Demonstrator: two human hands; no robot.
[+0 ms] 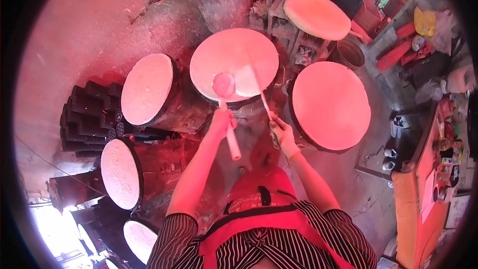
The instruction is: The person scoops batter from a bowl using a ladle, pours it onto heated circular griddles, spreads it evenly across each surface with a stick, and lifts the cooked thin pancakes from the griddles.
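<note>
My left hand (222, 121) is closed around the thick pale handle of a ladle (224, 84). Its round bowl is over the near part of a round griddle (211, 55) whose top is covered by a pale layer. My right hand (283, 133) grips a long thin spatula (264, 100), narrow like a blade, slanting over the same griddle's right side. A whiter patch (246, 80) shows on the layer between the two tools. Whether either tool touches the surface I cannot tell.
More round griddles with pale tops stand around: one at the right (331, 104), others at the left (148, 89) and lower left (120, 173). A pale round disc (317, 15) lies at the back. Dark coal briquettes (89, 114) are stacked left; a cluttered table (406, 204) is at right.
</note>
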